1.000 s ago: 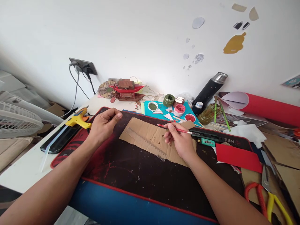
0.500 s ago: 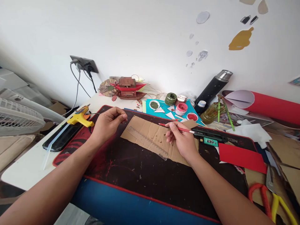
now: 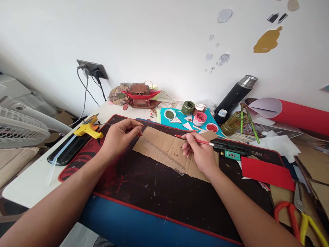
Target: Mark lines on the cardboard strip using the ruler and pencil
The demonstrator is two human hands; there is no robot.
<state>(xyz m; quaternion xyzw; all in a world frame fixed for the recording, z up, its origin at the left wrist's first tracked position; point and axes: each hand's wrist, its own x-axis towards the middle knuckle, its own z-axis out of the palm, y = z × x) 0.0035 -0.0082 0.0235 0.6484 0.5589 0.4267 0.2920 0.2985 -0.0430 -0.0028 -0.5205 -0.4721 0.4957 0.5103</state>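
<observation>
My right hand (image 3: 202, 154) holds a thin red paintbrush (image 3: 200, 141) like a pen, with its tip pointing left above a flat brown cardboard piece (image 3: 164, 145). A clear plastic ruler (image 3: 164, 158) lies diagonally on the cardboard. At the cardboard's left end my left hand (image 3: 119, 135) hovers with thumb and fingertips pinched together; I see nothing between them. Both forearms rest over a dark desk mat (image 3: 154, 192) with a red edge.
Open red and green paint pots (image 3: 199, 119) sit on teal paper behind the cardboard, next to a jar of brushes (image 3: 231, 125) and a black flask (image 3: 235, 94). A yellow glue gun (image 3: 88, 128) lies left, a fan (image 3: 20, 128) further left. Red paper (image 3: 267, 173) and scissors (image 3: 295, 216) lie right.
My left hand has slid right toward the cardboard's left end, fingers still pinched. My right hand and the brush have barely moved. The view has tilted slightly.
</observation>
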